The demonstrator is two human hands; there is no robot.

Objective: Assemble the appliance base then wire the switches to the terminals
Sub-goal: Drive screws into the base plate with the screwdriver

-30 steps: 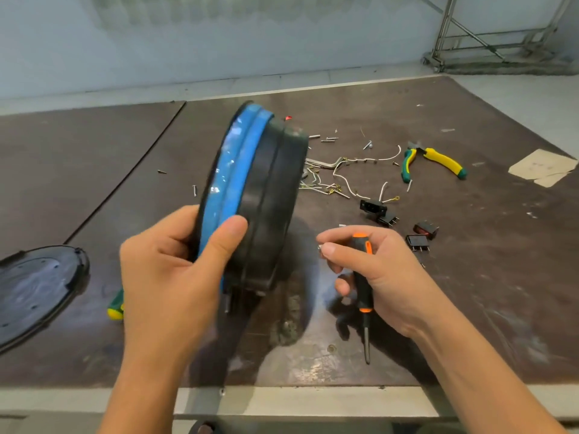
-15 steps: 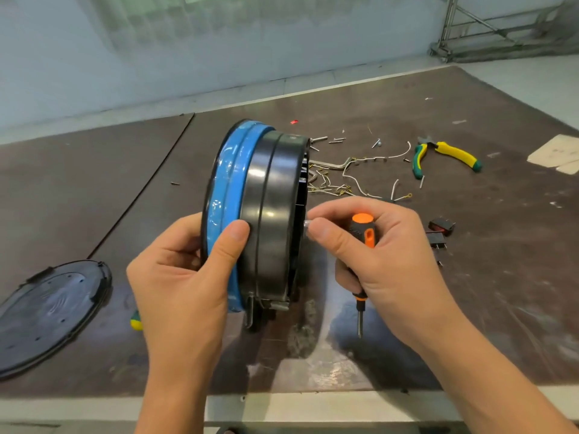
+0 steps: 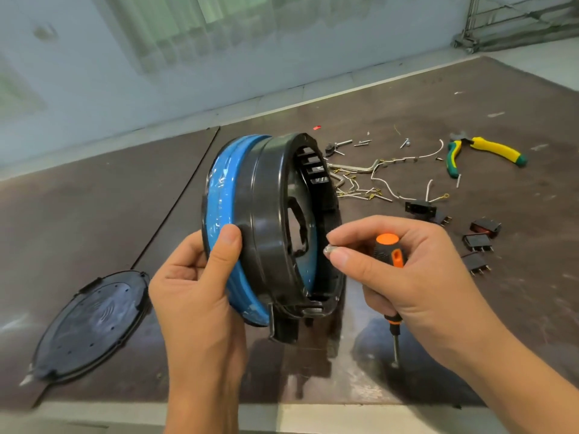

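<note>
As the left hand (image 3: 200,296) clamps the appliance base (image 3: 269,220) on edge, thumb laid across the blue band and onto the black rim w/ the other fingers hidden round the back, the open black underside faces straight across to the right hand (image 3: 407,277). So the base sits btwn the two hands, slots and inner ribs on show. A black tab hangs off its lowest point just beside the heel of the left hand, and I can't tell whether that tab touches the workbench (image 3: 517,324). Now the right hand: thumb and index tip pinch a small shiny bit (image 3: 329,249), prob. a screw but too small to say more. It's held right at the base's open rim, near it but apart. The same hand's other fingers are curled round the screwdriver (image 3: 390,249), black-and-orange handle, orange cap up, shaft pointing down out of the palm w/ the tip close to the bench. Just past the right hand's knuckles a few black switches (image 3: 477,242) lie w/ prongs showing, and a black socket (image 3: 419,208) sits beside them. Further out from that hand are a tangle of white wires (image 3: 376,180) w/ brass ends, loose screws (image 3: 360,142) and green-yellow pliers (image 3: 482,151). Outboard of the left hand, well apart from the base, a round black cover plate (image 3: 91,324) lies flat near the bench's front edge.
</note>
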